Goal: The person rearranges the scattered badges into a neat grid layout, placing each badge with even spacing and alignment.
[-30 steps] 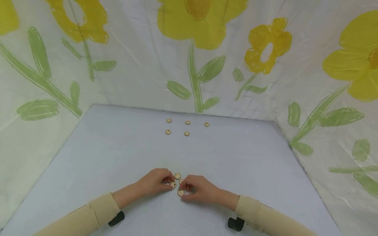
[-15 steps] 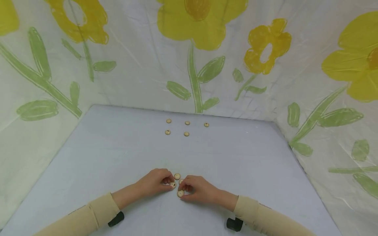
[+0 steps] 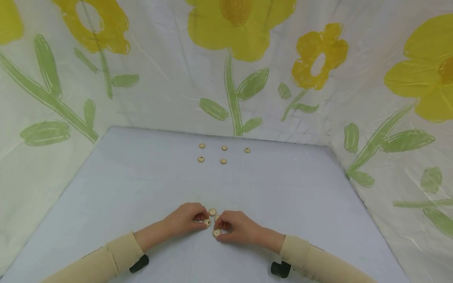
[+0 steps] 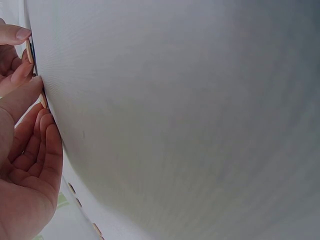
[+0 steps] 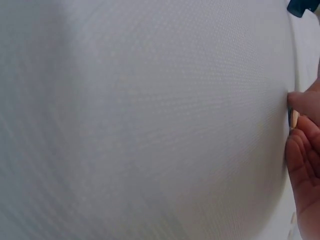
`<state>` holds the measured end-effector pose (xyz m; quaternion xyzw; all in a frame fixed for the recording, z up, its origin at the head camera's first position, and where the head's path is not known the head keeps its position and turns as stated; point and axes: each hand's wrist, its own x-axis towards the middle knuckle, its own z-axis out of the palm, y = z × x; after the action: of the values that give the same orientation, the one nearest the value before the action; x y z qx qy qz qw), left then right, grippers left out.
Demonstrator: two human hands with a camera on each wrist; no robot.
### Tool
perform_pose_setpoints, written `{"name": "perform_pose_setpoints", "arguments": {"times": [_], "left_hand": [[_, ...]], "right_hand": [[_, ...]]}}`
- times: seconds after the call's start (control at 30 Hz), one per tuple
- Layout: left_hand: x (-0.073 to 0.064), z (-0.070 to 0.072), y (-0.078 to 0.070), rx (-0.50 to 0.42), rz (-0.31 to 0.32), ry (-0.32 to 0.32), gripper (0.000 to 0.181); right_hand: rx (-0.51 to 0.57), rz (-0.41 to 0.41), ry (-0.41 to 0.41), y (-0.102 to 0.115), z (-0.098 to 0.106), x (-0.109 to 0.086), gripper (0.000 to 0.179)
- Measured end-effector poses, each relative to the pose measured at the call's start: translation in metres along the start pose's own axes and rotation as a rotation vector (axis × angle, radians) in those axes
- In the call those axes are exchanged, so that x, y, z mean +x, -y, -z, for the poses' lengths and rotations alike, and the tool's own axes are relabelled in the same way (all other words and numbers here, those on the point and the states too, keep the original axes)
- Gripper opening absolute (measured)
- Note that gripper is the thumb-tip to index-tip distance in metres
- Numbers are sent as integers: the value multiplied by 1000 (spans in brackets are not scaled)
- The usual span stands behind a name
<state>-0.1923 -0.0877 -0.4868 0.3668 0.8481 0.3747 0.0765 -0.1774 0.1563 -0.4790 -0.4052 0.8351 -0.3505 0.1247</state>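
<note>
The small round pieces look like wood: probably light, stiff and hard to damage, though their thin rims could slip under a fingertip. The rim suits a thumb-and-finger pinch on opposite sides. The left hand (image 3: 187, 216) pinches the left piece (image 3: 207, 222) by its edge; the right hand (image 3: 240, 227) pinches the right piece (image 3: 217, 233) likewise. Both pieces are midway between the side edges of the table (image 3: 159, 165), well apart from its back edge, low at the surface; whether they touch it I cannot tell.

Just beyond the fingers lies a third piece (image 3: 212, 212); a fourth piece (image 3: 216, 218) is partly hidden by the right hand, so those fingers block a clean hold on it. Near the back edge lie 5 more, 3 in a back row (image 3: 224, 148) and 2 in a front row (image 3: 223, 161). A flowered curtain (image 3: 159, 90) borders the table.
</note>
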Motion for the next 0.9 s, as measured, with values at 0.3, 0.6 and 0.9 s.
{"name": "perform_pose_setpoints", "arguments": {"times": [0.3,0.6,0.9], "left_hand": [[0,1,-1,-5,3,0,13],[-1,1,-3,-13,11,4,13],[0,0,-3,-18,27,7,13]], "right_hand": [[20,-11,-6,-4,-2,-2,19],[42,4,-9,-7,-1,-3,19],[119,-43,-40,-11,3,-4,21]]}}
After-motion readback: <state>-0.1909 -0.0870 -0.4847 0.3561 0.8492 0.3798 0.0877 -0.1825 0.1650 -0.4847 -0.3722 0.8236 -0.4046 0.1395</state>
